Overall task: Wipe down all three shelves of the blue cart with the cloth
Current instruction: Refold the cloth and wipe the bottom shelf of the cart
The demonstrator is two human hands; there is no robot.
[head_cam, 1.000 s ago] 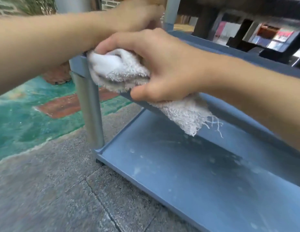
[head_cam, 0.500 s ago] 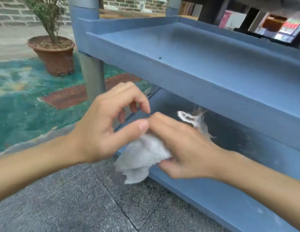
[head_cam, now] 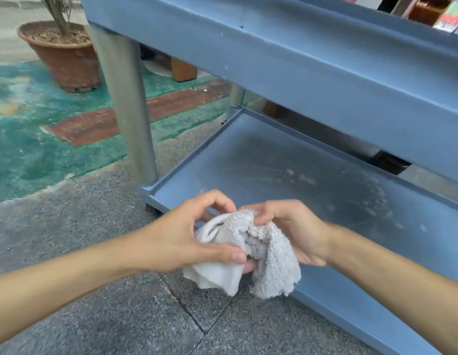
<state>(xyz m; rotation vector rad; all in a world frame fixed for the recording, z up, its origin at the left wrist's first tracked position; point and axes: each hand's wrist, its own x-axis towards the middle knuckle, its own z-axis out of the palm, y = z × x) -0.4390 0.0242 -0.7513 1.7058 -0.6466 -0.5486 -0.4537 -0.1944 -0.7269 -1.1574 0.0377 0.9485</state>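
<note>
A crumpled white terry cloth (head_cam: 268, 262) hangs between both hands, just in front of the blue cart's bottom shelf (head_cam: 312, 180). My left hand (head_cam: 187, 237) pinches its left side and my right hand (head_cam: 294, 231) grips its right side. The bottom shelf is dusty with pale specks and smears. Above it runs the front wall of the middle shelf (head_cam: 299, 73). The top shelf is out of view.
A grey metal cart leg (head_cam: 128, 108) stands at the shelf's near left corner. A terracotta plant pot (head_cam: 66, 60) sits on green and red painted ground at the far left. Grey stone paving (head_cam: 94, 316) lies under my arms. Colourful items (head_cam: 450, 16) show at the top right.
The cloth came off the middle shelf's front edge and dropped down in front of the bottom shelf. My left hand left the cart post and took hold of the cloth too.
</note>
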